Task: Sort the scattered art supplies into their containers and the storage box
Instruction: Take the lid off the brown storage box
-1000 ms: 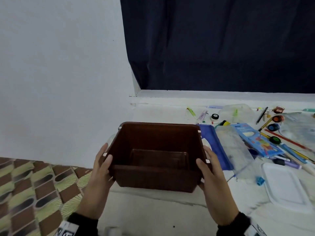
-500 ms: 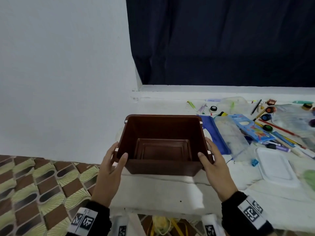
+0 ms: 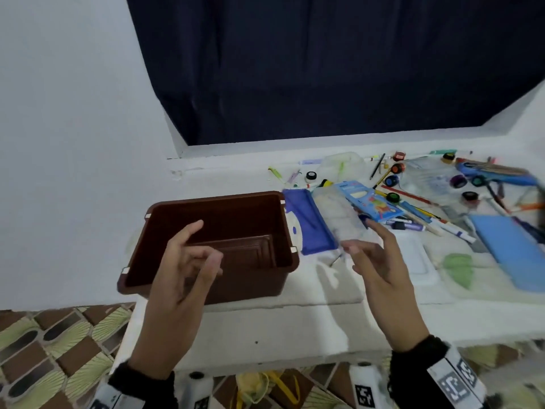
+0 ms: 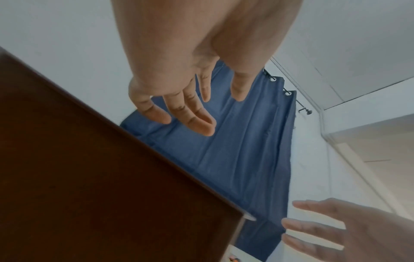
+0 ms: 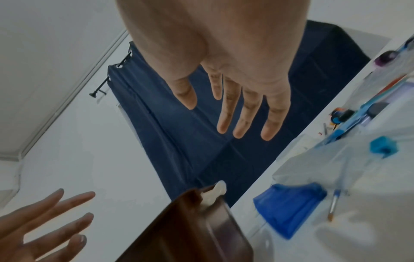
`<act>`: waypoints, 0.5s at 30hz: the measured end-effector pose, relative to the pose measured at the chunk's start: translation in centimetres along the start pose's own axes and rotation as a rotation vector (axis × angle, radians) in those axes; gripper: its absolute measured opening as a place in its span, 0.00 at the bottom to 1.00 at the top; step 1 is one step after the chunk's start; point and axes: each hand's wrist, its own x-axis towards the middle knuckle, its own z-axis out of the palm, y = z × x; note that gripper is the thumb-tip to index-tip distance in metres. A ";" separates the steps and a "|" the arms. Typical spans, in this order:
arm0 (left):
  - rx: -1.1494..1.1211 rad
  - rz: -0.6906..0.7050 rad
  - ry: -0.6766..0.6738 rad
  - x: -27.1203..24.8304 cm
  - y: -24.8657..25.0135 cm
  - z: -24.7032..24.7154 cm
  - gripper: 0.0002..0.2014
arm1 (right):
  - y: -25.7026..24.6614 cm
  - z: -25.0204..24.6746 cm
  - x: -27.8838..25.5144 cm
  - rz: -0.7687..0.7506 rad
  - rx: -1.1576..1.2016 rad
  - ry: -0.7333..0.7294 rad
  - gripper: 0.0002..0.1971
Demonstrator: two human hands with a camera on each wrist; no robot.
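An empty brown storage box [image 3: 259, 214] sits at the left end of the white ledge [image 3: 295, 320]; it shows as a dark brown wall [image 4: 89, 177] in the left wrist view and as a rim corner [image 5: 190, 230] in the right wrist view. My left hand [image 3: 188, 261] hovers over the box's near wall with loosely spread fingers, holding nothing. My right hand [image 3: 377, 255] floats to the right of the box, fingers extended and empty. Scattered pens, pencils and paint pots [image 3: 395, 178] lie farther right.
A blue tray [image 3: 309, 222], a clear pouch [image 3: 339, 214], a blue crayon box [image 3: 371, 202], a white lid [image 3: 413, 258] and a light blue book [image 3: 510, 249] crowd the ledge right of the box. A dark curtain [image 3: 324, 69] hangs behind. Patterned floor [image 3: 44, 349] lies below left.
Both hands have let go of the brown box, which now rests on the ledge. They have lifted away from its sides with fingers spread. The view has swung right.
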 end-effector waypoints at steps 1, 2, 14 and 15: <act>-0.039 -0.008 -0.026 0.2 0.6 1.6 0.25 | 0.0 -1.5 0.2 -0.004 0.006 0.017 0.21; -0.080 -0.015 -0.047 0.3 1.0 3.3 0.22 | -0.1 -2.9 0.4 -0.003 0.011 0.035 0.19; -0.444 -0.265 -0.133 1.6 3.3 27.3 0.13 | 1.3 -25.8 6.1 0.039 -0.106 0.068 0.14; -0.447 -0.296 -0.161 1.7 3.5 29.4 0.12 | 1.3 -27.6 6.8 0.042 -0.115 0.066 0.13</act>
